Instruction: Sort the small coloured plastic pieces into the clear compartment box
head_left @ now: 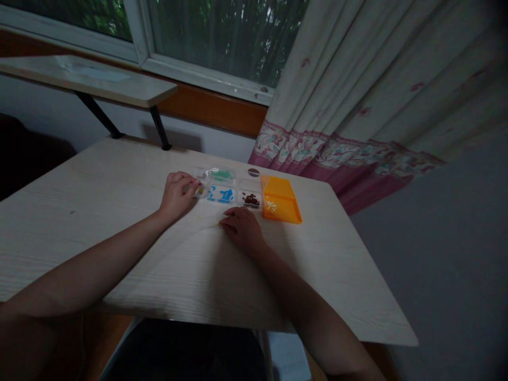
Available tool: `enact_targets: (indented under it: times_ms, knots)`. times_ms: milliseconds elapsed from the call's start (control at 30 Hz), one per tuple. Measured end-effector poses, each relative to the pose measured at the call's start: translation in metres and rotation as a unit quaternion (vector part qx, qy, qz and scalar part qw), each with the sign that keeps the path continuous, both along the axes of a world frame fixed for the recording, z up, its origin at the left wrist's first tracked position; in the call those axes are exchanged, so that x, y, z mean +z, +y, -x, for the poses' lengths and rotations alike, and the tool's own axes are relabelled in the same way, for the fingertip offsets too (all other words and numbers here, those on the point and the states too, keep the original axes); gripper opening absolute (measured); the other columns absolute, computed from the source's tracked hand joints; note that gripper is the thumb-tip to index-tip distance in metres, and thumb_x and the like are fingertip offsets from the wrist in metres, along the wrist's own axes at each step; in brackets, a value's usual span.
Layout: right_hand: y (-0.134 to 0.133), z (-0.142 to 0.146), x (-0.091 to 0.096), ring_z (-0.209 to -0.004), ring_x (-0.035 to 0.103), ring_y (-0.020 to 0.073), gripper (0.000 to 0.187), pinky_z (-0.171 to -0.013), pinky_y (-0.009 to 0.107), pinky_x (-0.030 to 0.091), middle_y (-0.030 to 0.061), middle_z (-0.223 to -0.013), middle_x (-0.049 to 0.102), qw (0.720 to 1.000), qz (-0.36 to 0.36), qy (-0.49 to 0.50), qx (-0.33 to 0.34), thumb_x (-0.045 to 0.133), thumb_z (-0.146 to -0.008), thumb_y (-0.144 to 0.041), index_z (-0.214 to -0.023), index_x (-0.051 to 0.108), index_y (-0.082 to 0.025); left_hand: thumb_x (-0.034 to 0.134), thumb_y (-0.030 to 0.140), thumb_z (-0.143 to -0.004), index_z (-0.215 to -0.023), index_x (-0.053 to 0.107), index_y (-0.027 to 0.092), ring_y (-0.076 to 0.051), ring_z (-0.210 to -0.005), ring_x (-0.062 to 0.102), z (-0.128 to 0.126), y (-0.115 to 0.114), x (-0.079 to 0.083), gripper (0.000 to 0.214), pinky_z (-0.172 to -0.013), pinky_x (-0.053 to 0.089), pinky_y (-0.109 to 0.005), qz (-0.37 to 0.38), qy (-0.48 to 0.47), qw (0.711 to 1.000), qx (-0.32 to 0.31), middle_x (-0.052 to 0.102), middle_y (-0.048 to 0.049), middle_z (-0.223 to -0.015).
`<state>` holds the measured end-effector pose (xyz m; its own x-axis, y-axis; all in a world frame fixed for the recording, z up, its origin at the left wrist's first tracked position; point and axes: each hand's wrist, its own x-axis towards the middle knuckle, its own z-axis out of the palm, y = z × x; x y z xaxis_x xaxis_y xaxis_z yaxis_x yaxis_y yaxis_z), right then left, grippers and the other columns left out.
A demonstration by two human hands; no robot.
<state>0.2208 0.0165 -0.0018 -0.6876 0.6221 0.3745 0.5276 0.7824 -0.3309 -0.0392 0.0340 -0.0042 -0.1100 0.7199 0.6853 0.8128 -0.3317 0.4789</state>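
A clear compartment box (228, 186) lies on the pale wooden table (119, 211), holding green beads (222, 174), blue beads (221, 194) and dark brown beads (251, 199). My left hand (177, 193) rests at the box's left end, fingers curled and pinched at a small yellow bit by that corner. My right hand (242, 227) lies on the table just in front of the box, fingers bent, pinching something tiny at its fingertips. An orange tray (281, 201) with a few pale beads sits right of the box.
A small dark round object (253, 172) lies behind the box. A second narrow table (91, 79) stands at the back left under a window. A patterned curtain (357, 106) hangs at the right. The table's right edge drops to a grey floor.
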Motion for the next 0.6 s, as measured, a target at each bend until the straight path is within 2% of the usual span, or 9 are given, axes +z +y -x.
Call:
enact_targets:
  times_ms: [133, 233, 367, 467, 533, 600]
  knots:
    - [0.0, 0.001, -0.001, -0.101, 0.057, 0.0217, 0.016, -0.092, 0.038, 0.045, 0.0054, -0.109, 0.067, 1.0, -0.008, 0.003, 0.006, 0.065, -0.084, -0.016, -0.093, 0.075, -0.024, 0.054, 0.034, -0.094, -0.09, 0.073, 0.024, -0.023, -0.094, 0.055, 0.003, 0.005, -0.007, 0.022, -0.094, 0.039, -0.051, 0.001, -0.01, 1.0, 0.016, 0.064, -0.0068, -0.09]
    - [0.002, 0.001, -0.004, -0.098, 0.059, 0.0202, 0.014, -0.093, 0.037, 0.046, 0.0056, -0.105, 0.068, 0.999, 0.018, 0.046, 0.009, 0.065, -0.083, -0.015, -0.089, 0.075, -0.023, 0.054, 0.034, -0.095, -0.093, 0.073, 0.023, -0.023, -0.095, 0.054, 0.005, 0.006, -0.008, 0.022, -0.095, 0.039, -0.051, -0.003, -0.007, 1.0, 0.018, 0.064, -0.007, -0.092]
    - [0.006, 0.0, -0.005, -0.092, 0.062, 0.0181, 0.011, -0.087, 0.034, 0.049, 0.0058, -0.097, 0.07, 0.986, 0.103, 0.132, -0.015, 0.066, -0.083, -0.016, -0.086, 0.075, -0.021, 0.05, 0.033, -0.097, -0.098, 0.071, 0.019, -0.023, -0.097, 0.053, 0.005, 0.004, -0.005, 0.025, -0.096, 0.038, -0.052, -0.009, 0.0, 1.0, 0.016, 0.063, -0.0064, -0.093]
    - [0.01, -0.003, -0.002, -0.086, 0.063, 0.0163, 0.009, -0.079, 0.03, 0.05, 0.0056, -0.094, 0.069, 0.966, 0.174, 0.189, -0.043, 0.066, -0.084, -0.02, -0.085, 0.074, -0.02, 0.049, 0.031, -0.096, -0.1, 0.071, 0.022, -0.024, -0.099, 0.053, -0.001, -0.002, 0.0, 0.024, -0.096, 0.039, -0.051, -0.015, 0.004, 1.0, 0.011, 0.062, -0.0071, -0.095]
    - [0.013, -0.006, -0.002, -0.087, 0.063, 0.0163, 0.008, -0.078, 0.029, 0.05, 0.0053, -0.093, 0.07, 0.953, 0.201, 0.218, -0.053, 0.067, -0.083, -0.024, -0.084, 0.074, -0.02, 0.051, 0.03, -0.095, -0.103, 0.071, 0.024, -0.025, -0.103, 0.052, -0.009, -0.008, 0.006, 0.022, -0.097, 0.04, -0.049, -0.012, 0.021, 0.999, -0.022, 0.062, -0.0074, -0.098]
    - [0.017, -0.008, -0.002, -0.09, 0.063, 0.0168, 0.01, -0.08, 0.03, 0.05, 0.005, -0.093, 0.071, 0.945, 0.217, 0.24, -0.051, 0.067, -0.083, -0.028, -0.085, 0.074, -0.021, 0.054, 0.03, -0.093, -0.107, 0.07, 0.026, -0.024, -0.105, 0.053, -0.02, -0.016, 0.011, 0.022, -0.097, 0.041, -0.048, 0.003, 0.055, 0.994, -0.09, 0.062, -0.0069, -0.103]
